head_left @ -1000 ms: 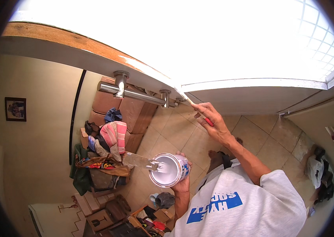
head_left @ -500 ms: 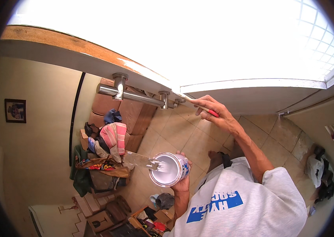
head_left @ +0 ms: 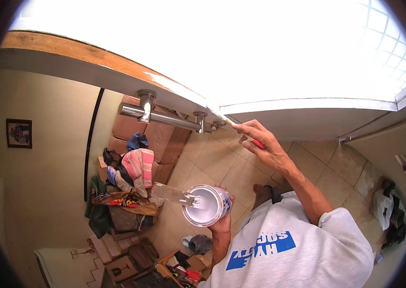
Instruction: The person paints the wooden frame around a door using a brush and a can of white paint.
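My left hand (head_left: 222,222) is wrapped round a paint can (head_left: 224,202), tilted so its mouth faces up and left. White paint (head_left: 208,205) coats the inside, and a flat, paint-smeared wooden stick (head_left: 170,193) juts out over the rim. Between the closed fingers of my right hand (head_left: 271,150) is a slim paintbrush (head_left: 228,120) with a red handle end. Its bristle end lies at the narrow edge of a door (head_left: 85,52), where bare brown wood gives way to white paint. Glare hides most of the bristles.
A metal bar handle (head_left: 171,121) sticks out from the door below the edge. Clothes and bags (head_left: 138,168) are heaped at the left, beside brown cushioned furniture (head_left: 157,139). Boxes (head_left: 121,269) stand lower left. Plastic bags (head_left: 384,209) lie on the tiled floor (head_left: 315,187) at right.
My right hand has shifted slightly down and to the right, and the brush is angled more steeply. The paint can in my left hand has barely moved.
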Tool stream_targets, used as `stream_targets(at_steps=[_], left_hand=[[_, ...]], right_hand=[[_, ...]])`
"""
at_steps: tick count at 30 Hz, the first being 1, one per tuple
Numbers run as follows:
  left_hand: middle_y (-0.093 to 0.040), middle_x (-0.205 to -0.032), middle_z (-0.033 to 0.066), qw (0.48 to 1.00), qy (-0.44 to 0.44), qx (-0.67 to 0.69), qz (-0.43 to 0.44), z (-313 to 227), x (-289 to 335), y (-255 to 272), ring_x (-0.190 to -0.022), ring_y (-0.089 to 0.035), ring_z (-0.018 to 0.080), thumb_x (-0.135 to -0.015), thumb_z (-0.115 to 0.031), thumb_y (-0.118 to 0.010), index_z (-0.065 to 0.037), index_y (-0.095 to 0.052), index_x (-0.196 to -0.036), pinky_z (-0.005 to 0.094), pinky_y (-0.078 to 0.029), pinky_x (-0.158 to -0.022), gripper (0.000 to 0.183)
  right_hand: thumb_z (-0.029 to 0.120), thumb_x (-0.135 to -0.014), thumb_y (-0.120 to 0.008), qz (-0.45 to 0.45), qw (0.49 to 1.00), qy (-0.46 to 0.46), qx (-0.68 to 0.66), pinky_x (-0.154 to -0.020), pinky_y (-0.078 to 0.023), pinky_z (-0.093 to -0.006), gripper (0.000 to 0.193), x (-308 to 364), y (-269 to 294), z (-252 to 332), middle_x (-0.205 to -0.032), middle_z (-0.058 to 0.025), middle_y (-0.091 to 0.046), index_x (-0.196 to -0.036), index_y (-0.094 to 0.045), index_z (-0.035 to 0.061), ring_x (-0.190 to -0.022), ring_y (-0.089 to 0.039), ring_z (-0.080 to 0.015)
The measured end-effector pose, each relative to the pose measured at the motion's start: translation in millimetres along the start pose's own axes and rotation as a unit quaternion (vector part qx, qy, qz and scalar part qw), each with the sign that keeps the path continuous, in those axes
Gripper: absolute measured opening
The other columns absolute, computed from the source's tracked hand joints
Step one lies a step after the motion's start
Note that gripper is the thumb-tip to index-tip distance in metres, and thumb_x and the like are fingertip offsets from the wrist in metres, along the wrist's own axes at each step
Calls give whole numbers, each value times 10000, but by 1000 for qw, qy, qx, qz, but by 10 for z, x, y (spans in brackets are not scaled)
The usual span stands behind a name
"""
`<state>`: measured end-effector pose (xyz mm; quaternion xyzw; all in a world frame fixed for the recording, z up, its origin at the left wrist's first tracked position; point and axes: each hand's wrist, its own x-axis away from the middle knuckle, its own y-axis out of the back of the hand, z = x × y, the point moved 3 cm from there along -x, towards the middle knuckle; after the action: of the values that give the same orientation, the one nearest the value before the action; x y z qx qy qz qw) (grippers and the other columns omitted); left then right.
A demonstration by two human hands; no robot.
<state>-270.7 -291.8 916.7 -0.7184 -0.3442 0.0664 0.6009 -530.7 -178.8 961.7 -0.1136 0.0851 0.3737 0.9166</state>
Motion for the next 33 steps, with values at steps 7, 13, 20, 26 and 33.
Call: stream_targets(at_steps=[7,13,20,26,33], left_hand=[[-496,-1496,218,1000,6,4,12,20,7,-51,-1390,-438,417,-931,-518,-613,-154,-516,-1460,598,-350,-1057,649],[-496,-1501,203,1000,7,-14,5,-4,23,-26,-1405,-430,403,-932,-511,-618,-155,-525,-1450,599,-338,-1070,636],[-500,-1497,202,1000,5,-13,2,3,17,-18,-1403,-434,406,-931,-493,-627,-149,-550,-1428,597,-335,-1071,609],[-500,-1497,207,1000,7,-9,12,11,26,-76,-1396,-440,412,-924,-500,-633,-149,-550,-1431,596,-344,-1064,623],[-477,-1510,213,1000,7,-5,9,-15,27,4,-1399,-431,410,-931,-501,-615,-151,-525,-1457,604,-341,-1070,638]], right_hand=[[2,-947,-611,-11,999,34,20,-917,-516,-351,494,-107,-185,329,-1159,-80,-533,-1427,-565,108,-1007,-595,-197],[61,-940,-642,-9,996,79,31,-871,-537,-398,530,-189,-294,594,-1170,-112,-551,-1451,-530,145,-1020,-613,-259],[69,-930,-653,-6,990,114,85,-846,-571,-414,535,-170,-338,706,-1204,-124,-548,-1443,-523,142,-992,-646,-293],[55,-933,-647,-22,993,55,102,-819,-563,-413,525,-9,-175,390,-1163,-119,-558,-1439,-531,134,-959,-642,-281],[11,-916,-647,-22,995,56,83,-845,-555,-395,540,-23,-196,477,-1155,-112,-551,-1435,-538,114,-973,-628,-245]])
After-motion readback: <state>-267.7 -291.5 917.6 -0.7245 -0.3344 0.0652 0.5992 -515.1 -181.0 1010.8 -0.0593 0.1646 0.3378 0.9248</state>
